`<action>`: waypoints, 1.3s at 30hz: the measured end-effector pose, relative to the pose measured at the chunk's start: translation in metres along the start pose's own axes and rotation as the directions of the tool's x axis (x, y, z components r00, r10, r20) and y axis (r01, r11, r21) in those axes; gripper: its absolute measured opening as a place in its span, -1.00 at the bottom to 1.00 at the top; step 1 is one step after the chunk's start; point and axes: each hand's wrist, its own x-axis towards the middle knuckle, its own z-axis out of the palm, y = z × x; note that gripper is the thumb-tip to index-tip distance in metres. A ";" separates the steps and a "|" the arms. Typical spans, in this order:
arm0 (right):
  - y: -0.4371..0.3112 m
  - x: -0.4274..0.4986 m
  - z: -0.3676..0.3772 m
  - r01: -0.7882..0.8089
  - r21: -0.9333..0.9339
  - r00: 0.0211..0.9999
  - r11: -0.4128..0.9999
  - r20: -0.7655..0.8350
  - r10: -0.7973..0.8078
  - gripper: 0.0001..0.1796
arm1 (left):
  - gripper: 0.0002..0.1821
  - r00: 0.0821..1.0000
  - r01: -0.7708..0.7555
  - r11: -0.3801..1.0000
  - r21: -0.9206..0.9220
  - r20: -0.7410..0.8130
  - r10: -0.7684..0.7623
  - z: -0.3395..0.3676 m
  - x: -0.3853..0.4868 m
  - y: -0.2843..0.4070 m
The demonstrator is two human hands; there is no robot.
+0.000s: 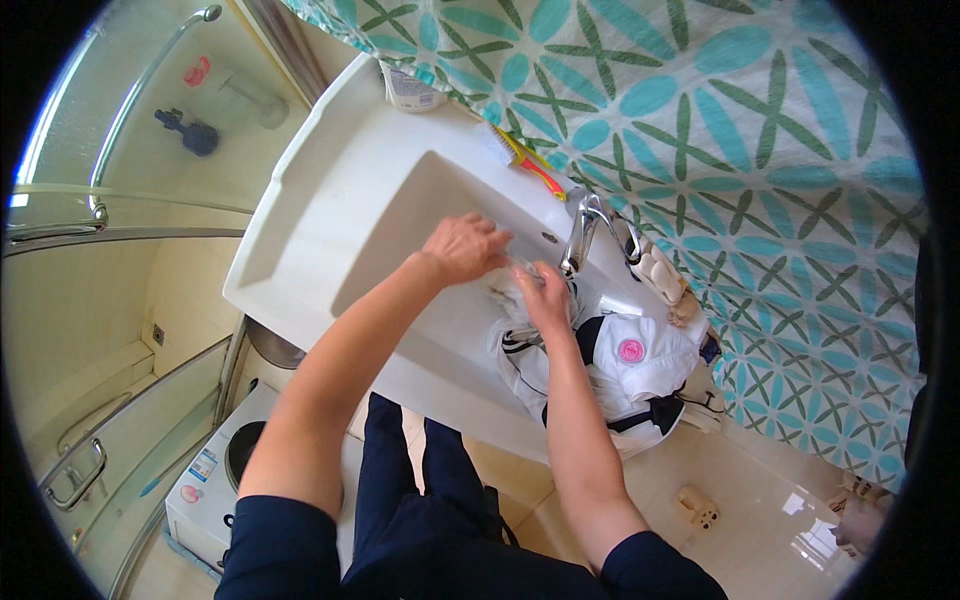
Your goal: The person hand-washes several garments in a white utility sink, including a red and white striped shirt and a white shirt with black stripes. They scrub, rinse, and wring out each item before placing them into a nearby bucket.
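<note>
Before me is a white sink (442, 202) with a white garment (517, 375) lying partly in its basin and over its right edge. The garment has black bands, dark stripes and a round pink patch (631, 350). My left hand (466, 249) is over the basin, its fingertips at a wet, pale stretch of cloth. Close on its right, my right hand (544, 296) pinches the same pale cloth between thumb and fingers. The chrome faucet (583, 240) stands just beyond my right hand.
On the back ledge lie a scrub brush (525, 161) with a red and yellow handle and, farther left, a white container (411, 88). White soap-like pieces (658, 276) sit right of the faucet. A patterned curtain (675, 112) hangs behind; a washing machine (217, 472) stands lower left.
</note>
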 end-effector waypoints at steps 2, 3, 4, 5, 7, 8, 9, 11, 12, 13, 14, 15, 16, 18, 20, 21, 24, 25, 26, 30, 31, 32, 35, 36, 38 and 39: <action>0.000 -0.012 -0.006 -0.021 0.150 1.000 0.988 0.021 0.019 -0.32 | -0.47 0.997 -0.013 0.962 0.272 -0.072 0.034 -0.002 -0.031 0.007; -0.002 -0.018 -0.004 0.091 -0.075 0.995 0.993 0.044 -0.088 -0.29 | -0.43 0.979 -0.022 0.921 0.390 -0.176 0.098 0.002 -0.043 0.010; -0.005 -0.025 0.003 0.182 -0.284 0.983 0.941 0.022 -0.183 -0.26 | -0.33 0.998 0.052 0.924 0.379 -0.054 -0.034 0.008 -0.045 0.009; -0.010 -0.033 0.013 0.282 -0.484 0.955 0.828 0.054 -0.293 -0.22 | -0.35 0.996 0.085 0.942 0.324 -0.059 -0.070 0.017 -0.047 0.008; -0.018 -0.036 0.036 0.192 -0.553 0.977 0.811 0.188 -0.103 -0.01 | -0.38 0.980 0.158 0.961 0.226 -0.157 -0.124 0.038 -0.040 0.001; -0.019 -0.038 0.045 0.171 -0.636 0.976 0.753 0.213 -0.041 0.01 | -0.37 0.976 0.169 0.930 0.326 -0.189 -0.111 0.050 -0.036 -0.004; -0.020 -0.039 0.054 0.187 -0.680 0.976 0.709 0.211 -0.055 0.03 | -0.38 0.949 0.175 0.960 0.217 -0.296 -0.106 0.062 -0.030 -0.006; -0.020 -0.037 0.061 0.162 -0.688 0.975 0.707 0.220 -0.010 0.02 | -0.41 0.930 0.211 0.977 0.036 -0.315 -0.190 0.083 -0.014 -0.007; -0.020 -0.033 0.061 0.151 -0.718 0.986 0.679 0.163 -0.047 0.01 | -0.43 0.931 0.161 0.983 0.092 -0.345 -0.120 0.088 -0.005 -0.008; -0.021 -0.028 0.056 0.131 -0.683 0.986 0.719 0.168 -0.019 -0.03 | -0.46 0.964 0.101 0.982 0.158 -0.258 -0.058 0.091 0.004 -0.009; -0.024 -0.022 0.050 0.112 -0.674 0.990 0.730 0.143 -0.019 -0.08 | -0.49 0.988 0.075 0.967 0.245 -0.151 -0.039 0.092 0.010 -0.007; -0.029 -0.015 0.042 0.101 -0.655 0.988 0.749 0.157 0.004 -0.13 | -0.51 0.988 0.081 0.989 0.126 -0.141 -0.063 0.090 0.015 -0.007; -0.036 -0.006 0.033 0.038 -0.613 0.990 0.789 0.131 0.054 -0.16 | -0.52 0.988 0.121 0.992 0.036 -0.103 -0.117 0.087 0.018 -0.006; -0.052 0.005 0.016 -0.094 -0.509 0.952 0.855 0.207 0.228 -0.22 | -0.50 0.988 0.123 0.983 -0.133 -0.076 -0.133 0.079 0.014 -0.005; -0.063 0.003 0.009 -0.098 -0.641 0.933 0.761 0.207 0.294 -0.25 | -0.41 0.991 0.048 0.953 -0.300 -0.107 -0.084 0.071 -0.002 -0.007; -0.066 0.001 0.009 -0.091 -0.710 0.939 0.698 0.172 0.297 -0.26 | -0.37 0.954 0.081 0.968 -0.238 -0.263 -0.145 0.069 -0.014 -0.008; -0.060 -0.010 0.021 0.114 -0.676 0.988 0.728 0.157 -0.009 -0.18 | -0.25 0.752 0.285 0.918 -0.274 -0.530 -0.392 0.072 -0.058 -0.001; -0.053 -0.009 0.027 0.203 -0.637 0.976 0.744 0.194 -0.101 -0.16 | -0.22 0.680 0.353 0.841 -0.410 -0.504 -0.532 0.073 -0.069 0.002; -0.045 -0.010 0.031 0.306 -0.575 0.933 0.758 0.341 -0.118 -0.14 | -0.20 0.596 0.405 0.740 -0.537 -0.460 -0.659 0.075 -0.077 0.006; -0.026 -0.006 0.038 0.441 -0.666 0.876 0.601 0.466 -0.126 -0.18 | -0.20 0.439 0.592 0.486 -0.643 -0.250 -0.863 0.086 -0.092 0.032; -0.026 -0.006 0.039 0.283 -0.651 0.951 0.705 0.289 -0.115 -0.17 | -0.17 0.389 0.582 0.340 -0.739 -0.114 -0.914 0.089 -0.091 0.037; -0.027 -0.009 0.037 0.125 -0.603 0.990 0.788 0.124 -0.061 -0.16 | -0.15 0.343 0.554 0.180 -0.813 0.026 -0.939 0.091 -0.090 0.042; -0.030 -0.015 0.034 0.172 -0.579 0.972 0.797 0.232 -0.041 -0.17 | -0.03 0.374 0.361 -0.162 -0.918 0.302 -0.877 0.098 -0.085 0.053; -0.031 -0.016 0.036 0.272 -0.582 0.915 0.766 0.403 -0.018 -0.17 | -0.01 0.372 0.356 -0.181 -0.917 0.316 -0.873 0.100 -0.083 0.057; -0.028 -0.014 0.039 0.192 -0.655 0.915 0.731 0.388 0.108 -0.17 | 0.01 0.357 0.330 -0.214 -0.919 0.331 -0.874 0.103 -0.078 0.067; -0.027 -0.012 0.040 0.104 -0.547 0.971 0.830 0.235 0.033 -0.16 | 0.02 0.392 0.324 -0.248 -0.913 0.368 -0.843 0.104 -0.075 0.070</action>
